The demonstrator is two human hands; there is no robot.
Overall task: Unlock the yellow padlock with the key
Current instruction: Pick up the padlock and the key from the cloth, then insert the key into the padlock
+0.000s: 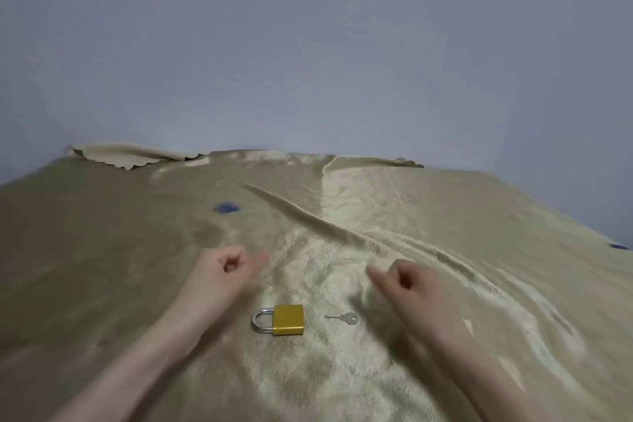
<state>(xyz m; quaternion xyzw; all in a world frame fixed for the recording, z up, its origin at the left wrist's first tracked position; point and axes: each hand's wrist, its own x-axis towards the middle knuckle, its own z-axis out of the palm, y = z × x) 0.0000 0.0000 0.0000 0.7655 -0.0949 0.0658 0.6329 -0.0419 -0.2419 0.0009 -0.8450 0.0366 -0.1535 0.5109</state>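
A yellow padlock (pixel 287 320) lies flat on the beige cloth, its silver shackle (pixel 261 320) closed and pointing left. A small silver key (pixel 343 318) lies just to its right, blade toward the lock, a short gap between them. My left hand (pixel 224 269) hovers beyond and left of the padlock, fingers curled into a loose fist with the thumb out. My right hand (pixel 407 281) hovers beyond and right of the key, also curled with the thumb out. Neither hand touches or holds anything. Both hands look blurred.
The shiny beige cloth (pixel 445 216) covers the whole surface, with a long diagonal crease (pixel 308 219) behind the hands. A small blue patch (pixel 226 208) shows at centre left. A folded-back scalloped cloth edge (pixel 137 156) lies at the far left. A plain wall rises behind.
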